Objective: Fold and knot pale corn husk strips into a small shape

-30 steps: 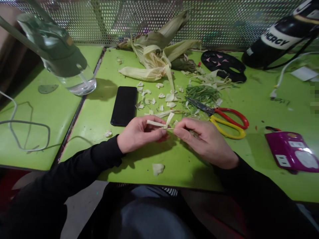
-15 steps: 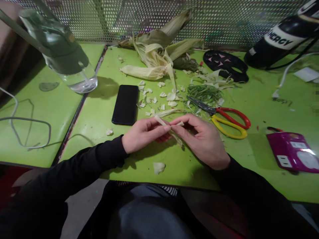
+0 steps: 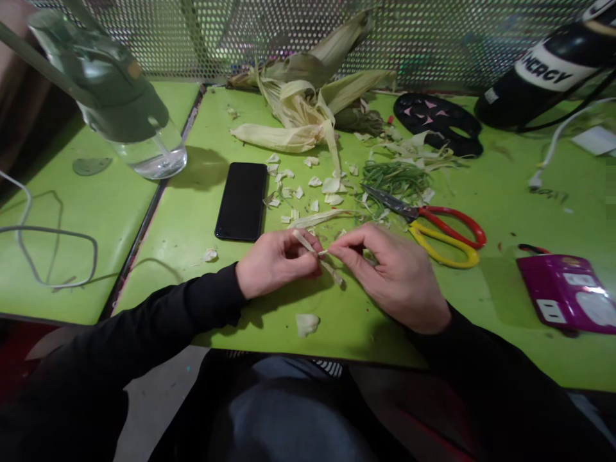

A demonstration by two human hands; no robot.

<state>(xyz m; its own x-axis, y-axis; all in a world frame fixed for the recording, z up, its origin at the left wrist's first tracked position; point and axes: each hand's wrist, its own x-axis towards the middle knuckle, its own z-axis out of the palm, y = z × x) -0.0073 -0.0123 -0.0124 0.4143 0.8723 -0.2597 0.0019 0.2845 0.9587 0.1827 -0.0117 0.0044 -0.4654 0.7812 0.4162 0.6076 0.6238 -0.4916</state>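
Between thumb and fingers, my left hand (image 3: 282,262) pinches a pale corn husk strip (image 3: 333,274), whose one end points up and the other slants down to the right. My right hand (image 3: 392,273) is closed in a pinch on a thin end of husk at the strip's middle. Fingers hide part of where the pieces cross. Just beyond the hands lies a long loose husk piece (image 3: 322,219), among small husk scraps (image 3: 332,185). Scissors (image 3: 428,224) with one red and one yellow handle rest beyond my right hand.
A phone (image 3: 241,201) lies beyond my left hand. Corn husks (image 3: 298,115) and green shreds (image 3: 397,179) are piled farther back. A water bottle (image 3: 139,128) stands left; a black bottle (image 3: 539,83), black palette-shaped item (image 3: 436,122) and purple power box (image 3: 568,289) sit right.
My right hand has drawn slightly right, away from my left, and the husk end between them now looks thinner and tauter. The strip's lower end has shifted a little left.
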